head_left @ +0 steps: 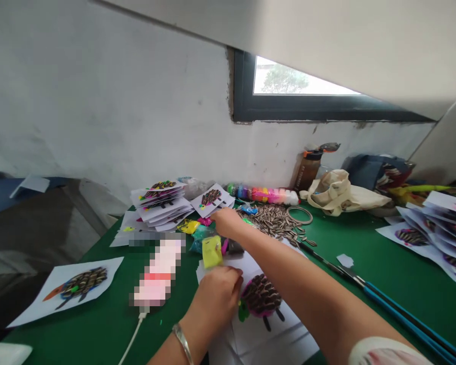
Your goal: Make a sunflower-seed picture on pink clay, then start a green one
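Note:
My left hand (220, 289), with a silver bangle on its wrist, is at the left edge of a seed-and-clay animal picture (264, 296). Its fingers are curled closed by the animal's green clay head (243, 310); whatever they hold is hidden. My right hand (226, 222) reaches across the picture, over the small bags of coloured clay. Its fingers are mostly hidden. Near it are a yellow clay packet (212, 252), a teal bag (202, 237) and a smaller yellow bag (188, 226). Striped seeds (273, 220) lie heaped behind my right forearm. White sheets are stacked under the picture.
Finished pictures are stacked at back left (161, 205) and right (441, 233); a single picture (78, 286) lies at left. A pixelated object with a white cable (133, 337), tape roll (300, 215), blue-handled scissors (368, 286), bottle (307, 170) and cloth bag (336, 192) are about.

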`<action>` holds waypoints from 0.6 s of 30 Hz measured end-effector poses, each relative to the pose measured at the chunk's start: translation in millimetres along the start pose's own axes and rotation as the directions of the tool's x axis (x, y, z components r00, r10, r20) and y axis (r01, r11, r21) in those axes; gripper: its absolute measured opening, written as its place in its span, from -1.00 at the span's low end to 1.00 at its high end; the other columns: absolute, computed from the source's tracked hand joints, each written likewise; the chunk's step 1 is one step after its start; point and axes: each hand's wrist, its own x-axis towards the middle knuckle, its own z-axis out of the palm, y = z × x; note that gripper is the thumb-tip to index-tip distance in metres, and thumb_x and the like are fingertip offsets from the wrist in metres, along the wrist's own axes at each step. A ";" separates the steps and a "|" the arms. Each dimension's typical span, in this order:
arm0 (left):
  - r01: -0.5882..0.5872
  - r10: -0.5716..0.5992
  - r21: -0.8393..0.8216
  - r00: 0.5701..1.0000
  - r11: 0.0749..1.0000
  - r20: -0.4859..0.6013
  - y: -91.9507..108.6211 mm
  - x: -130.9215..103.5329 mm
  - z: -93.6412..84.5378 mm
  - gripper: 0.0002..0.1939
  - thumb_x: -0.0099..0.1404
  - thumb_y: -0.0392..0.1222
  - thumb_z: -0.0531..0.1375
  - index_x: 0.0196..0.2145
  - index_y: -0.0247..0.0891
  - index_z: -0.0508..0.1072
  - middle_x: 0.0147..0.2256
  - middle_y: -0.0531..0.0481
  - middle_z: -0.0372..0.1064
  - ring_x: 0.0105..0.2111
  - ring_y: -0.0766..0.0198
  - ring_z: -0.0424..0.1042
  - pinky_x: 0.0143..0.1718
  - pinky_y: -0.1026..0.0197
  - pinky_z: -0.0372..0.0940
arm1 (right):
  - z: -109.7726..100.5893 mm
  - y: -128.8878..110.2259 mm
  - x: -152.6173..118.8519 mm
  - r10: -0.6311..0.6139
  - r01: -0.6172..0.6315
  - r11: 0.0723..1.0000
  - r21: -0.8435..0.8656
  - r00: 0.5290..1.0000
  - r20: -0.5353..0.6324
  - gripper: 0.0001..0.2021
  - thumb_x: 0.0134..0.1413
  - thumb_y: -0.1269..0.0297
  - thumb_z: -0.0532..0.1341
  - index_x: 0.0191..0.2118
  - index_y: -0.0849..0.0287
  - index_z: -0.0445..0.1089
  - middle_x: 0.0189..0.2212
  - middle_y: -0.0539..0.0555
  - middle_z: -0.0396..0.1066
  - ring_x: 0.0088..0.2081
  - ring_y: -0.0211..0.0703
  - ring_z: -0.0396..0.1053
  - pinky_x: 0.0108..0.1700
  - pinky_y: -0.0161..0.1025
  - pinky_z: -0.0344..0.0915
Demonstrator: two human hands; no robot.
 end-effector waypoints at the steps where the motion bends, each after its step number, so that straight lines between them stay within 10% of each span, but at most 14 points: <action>1: 0.000 0.000 0.007 1.000 1.000 0.000 0.0 -0.5 0.6 -0.74 0.37 -0.32 0.03 -0.20 -0.26 0.53 -0.24 -0.13 0.52 -0.21 0.11 0.48 -0.15 0.16 0.30 | 2.3 -1.8 6.1 -0.034 0.034 0.999 -0.015 0.999 0.007 -0.78 -0.01 0.48 0.18 -0.23 0.20 0.52 -0.21 0.22 0.52 -0.13 0.03 0.39 -0.17 -0.23 0.20; 11: 0.006 -0.007 0.062 1.000 0.998 0.024 -1.0 0.8 0.7 -0.75 0.37 -0.32 0.03 -0.36 -0.26 0.48 -0.35 -0.10 0.49 -0.30 0.14 0.46 -0.29 0.19 0.26 | 22.9 -6.1 32.3 -0.123 0.123 0.992 -0.036 0.992 0.018 -0.79 0.06 0.48 0.17 -0.20 0.24 0.50 -0.17 0.24 0.51 -0.04 0.06 0.35 -0.02 -0.14 0.15; 18: 0.000 -0.005 -0.053 0.996 0.999 -0.088 -6.4 0.5 -3.0 -0.72 0.37 -0.29 0.01 -0.27 -0.23 0.54 -0.28 -0.13 0.53 -0.25 0.10 0.49 -0.21 0.14 0.31 | -13.1 14.5 7.5 0.027 -0.011 0.994 0.109 0.988 -0.152 -0.76 0.18 0.42 0.06 -0.26 0.25 0.50 -0.25 0.22 0.51 -0.16 -0.06 0.39 -0.16 -0.25 0.16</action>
